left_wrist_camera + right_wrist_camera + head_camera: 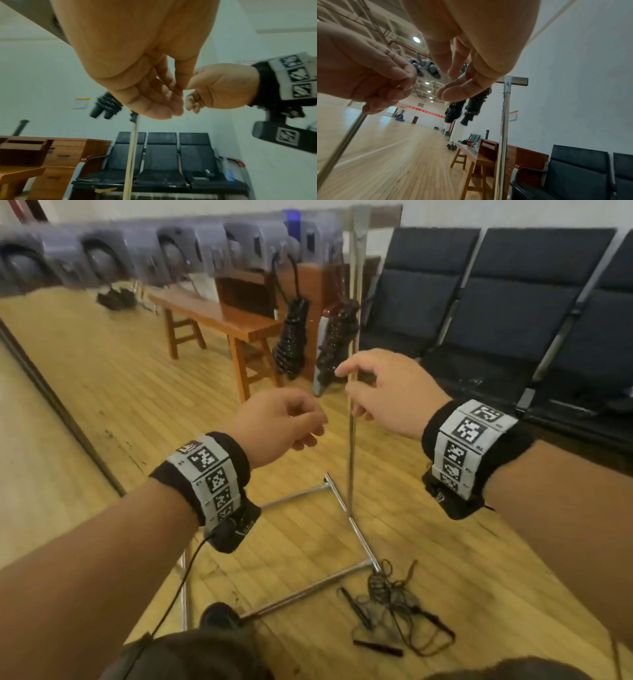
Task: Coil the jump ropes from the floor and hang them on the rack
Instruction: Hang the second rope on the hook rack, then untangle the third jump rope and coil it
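Observation:
Two coiled black jump ropes [291, 337] [337, 340] hang side by side from the metal rack [350, 457]; the right wrist view shows them [455, 112] under the rack's top bar. A loose black rope [390, 601] lies tangled on the floor by the rack's base, its handles [356, 607] beside it. My left hand [305, 429] is raised just left of the upright, fingers loosely curled, holding nothing. My right hand [368, 392] is at the upright at the same height, fingers relaxed and empty [453, 81]. Whether it touches the pole I cannot tell.
A row of black seats [496, 320] stands behind and to the right of the rack. A wooden bench [219, 316] and a wooden desk [68, 152] are behind it on the left. The rack's base bars [308, 587] run across the wooden floor near my shoe [219, 614].

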Motion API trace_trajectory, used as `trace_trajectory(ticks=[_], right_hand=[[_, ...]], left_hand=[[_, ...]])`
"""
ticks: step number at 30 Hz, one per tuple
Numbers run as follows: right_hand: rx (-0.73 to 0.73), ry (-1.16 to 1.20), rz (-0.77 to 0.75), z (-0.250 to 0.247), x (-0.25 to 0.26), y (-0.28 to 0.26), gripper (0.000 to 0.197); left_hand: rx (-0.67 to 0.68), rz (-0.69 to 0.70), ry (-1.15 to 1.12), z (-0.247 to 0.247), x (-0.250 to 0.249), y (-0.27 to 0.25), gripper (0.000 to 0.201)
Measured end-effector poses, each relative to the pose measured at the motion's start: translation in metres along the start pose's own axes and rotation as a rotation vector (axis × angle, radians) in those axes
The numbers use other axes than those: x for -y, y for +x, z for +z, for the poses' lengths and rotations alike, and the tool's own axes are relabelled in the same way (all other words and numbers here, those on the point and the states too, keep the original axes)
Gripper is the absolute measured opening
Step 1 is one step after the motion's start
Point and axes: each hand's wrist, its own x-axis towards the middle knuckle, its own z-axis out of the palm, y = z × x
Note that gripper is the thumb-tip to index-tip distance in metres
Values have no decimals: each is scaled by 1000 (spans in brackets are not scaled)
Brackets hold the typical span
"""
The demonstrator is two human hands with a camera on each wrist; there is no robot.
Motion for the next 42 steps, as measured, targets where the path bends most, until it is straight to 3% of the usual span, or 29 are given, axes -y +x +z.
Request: trace_trajectory(ticks=[4, 8, 13, 20, 26, 33, 36, 39, 42], right_hand=[[239, -180, -44, 25, -43, -52, 23], [444, -249, 27, 65, -108, -90, 22], [520, -154, 221, 108, -189, -119, 20], [596, -55, 351, 161, -268, -146, 18], [751, -65, 385, 221, -324, -168, 23], [993, -66, 378, 299, -378, -216, 25], [1043, -51, 412, 322, -396, -232, 25], [1070, -30, 436, 339, -407, -241, 25], [1096, -24, 467, 350, -416, -245, 26]], left_hand=[[265, 30, 107, 58, 35, -21, 12], [435, -22, 166, 119, 82, -24, 8], [577, -61, 211, 171, 132, -9, 7], [793, -79, 293, 227, 179, 23, 7], [988, -10, 500, 301, 250, 36, 19], [1382, 135, 787, 391, 370, 6, 26], [1379, 190, 817, 420, 418, -7, 36], [1230, 223, 826, 440, 457, -19, 52], [1143, 216, 914, 455, 482, -24, 53]])
